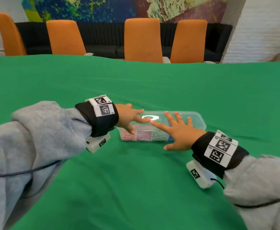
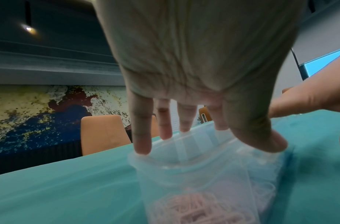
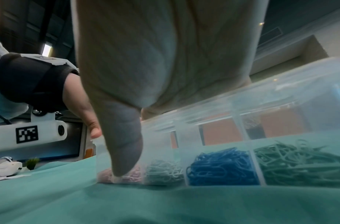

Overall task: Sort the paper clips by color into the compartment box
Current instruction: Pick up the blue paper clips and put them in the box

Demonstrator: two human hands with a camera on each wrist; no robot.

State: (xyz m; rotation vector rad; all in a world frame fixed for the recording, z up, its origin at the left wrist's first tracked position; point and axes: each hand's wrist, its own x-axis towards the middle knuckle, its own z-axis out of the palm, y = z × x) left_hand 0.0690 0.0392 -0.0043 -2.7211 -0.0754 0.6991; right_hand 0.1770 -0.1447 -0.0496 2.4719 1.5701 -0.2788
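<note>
Only R wrist view shows blue clips [image 3: 221, 166]; head hides them.

Head view high over the tabletop [image 1: 136, 83], facing 12 o'clock; wrist views low, close, sharing the compartment box [image 3: 242, 115].

Right hand [image 1: 180, 130] covers right portion of compartment box [image 1: 197, 121] in head view; blue paper clips [image 1: 170, 138] there show only as sliver beside hand. Left wrist view: pink paper clips [image 2: 194, 210] in box blurred, cut off by bottom edge. Lid-to-box seating: cannot tell.
</note>
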